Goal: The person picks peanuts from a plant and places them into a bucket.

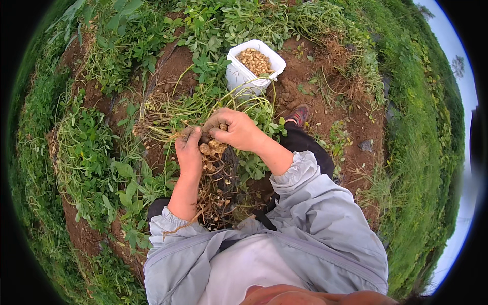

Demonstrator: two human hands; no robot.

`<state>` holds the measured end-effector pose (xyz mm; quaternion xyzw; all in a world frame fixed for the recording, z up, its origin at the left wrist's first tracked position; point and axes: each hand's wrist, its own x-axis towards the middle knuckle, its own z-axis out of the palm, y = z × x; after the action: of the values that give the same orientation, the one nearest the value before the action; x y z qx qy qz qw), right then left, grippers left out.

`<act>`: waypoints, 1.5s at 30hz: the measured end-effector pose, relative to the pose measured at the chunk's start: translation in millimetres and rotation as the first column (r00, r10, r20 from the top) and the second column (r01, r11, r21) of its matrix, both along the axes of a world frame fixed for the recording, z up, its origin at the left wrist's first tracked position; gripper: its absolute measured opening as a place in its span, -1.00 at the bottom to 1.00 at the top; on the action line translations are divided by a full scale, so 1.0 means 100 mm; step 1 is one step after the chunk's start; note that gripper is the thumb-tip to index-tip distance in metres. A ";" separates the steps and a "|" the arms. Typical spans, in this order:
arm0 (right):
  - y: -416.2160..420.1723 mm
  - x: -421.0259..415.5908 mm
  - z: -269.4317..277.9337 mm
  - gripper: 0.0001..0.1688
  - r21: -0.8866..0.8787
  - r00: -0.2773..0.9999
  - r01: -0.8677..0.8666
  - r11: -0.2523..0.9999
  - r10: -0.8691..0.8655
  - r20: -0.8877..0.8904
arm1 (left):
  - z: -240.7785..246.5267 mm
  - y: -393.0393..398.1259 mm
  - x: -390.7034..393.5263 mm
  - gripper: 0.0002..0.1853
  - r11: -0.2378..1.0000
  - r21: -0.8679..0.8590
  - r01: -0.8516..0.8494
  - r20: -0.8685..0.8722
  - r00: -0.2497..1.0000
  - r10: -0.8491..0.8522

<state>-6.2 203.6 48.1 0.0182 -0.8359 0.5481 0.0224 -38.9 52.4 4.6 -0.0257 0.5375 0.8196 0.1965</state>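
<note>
My left hand (189,152) grips an uprooted peanut plant by the stem end, its thumb raised beside the roots. Close against it, my right hand (236,129) curls over the same plant, with a peanut pod showing between its fingers. Just below both hands hangs a cluster of soil-dusted peanut pods (213,148). The tangled roots (215,190) trail down toward my lap, and the green stems and leaves (259,105) spread out beyond my right hand. My fingers hide exactly where the stems are held.
A white plastic bucket (238,78) partly filled with picked peanuts (254,61) stands on the soil ahead. Pulled peanut plants (152,118) lie to the left, more with roots (354,89) at right. My shoe (299,114) rests near the bucket. A stone (366,145) lies farther right.
</note>
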 end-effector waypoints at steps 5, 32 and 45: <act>0.04 -0.12 -0.24 -0.81 -0.052 1.000 0.021 0.998 -0.021 -0.001 | -0.11 0.08 0.01 -0.85 0.992 -0.036 -0.121 -0.007 0.993 0.121; 0.76 -0.16 -0.37 -0.76 -0.543 0.958 0.258 0.799 -0.138 0.253 | -0.37 0.07 -0.50 -0.81 0.966 0.129 -0.224 0.287 0.941 0.180; -0.13 -0.06 0.25 -0.59 0.644 0.962 -0.272 0.715 0.226 0.156 | -0.05 -0.05 -0.19 -0.84 0.954 0.223 -0.202 0.233 0.961 0.149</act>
<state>-12.3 190.9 73.1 0.1192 -0.9652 0.2159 -0.0870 -58.1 47.6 -0.7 -0.1370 0.4039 0.8863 0.1806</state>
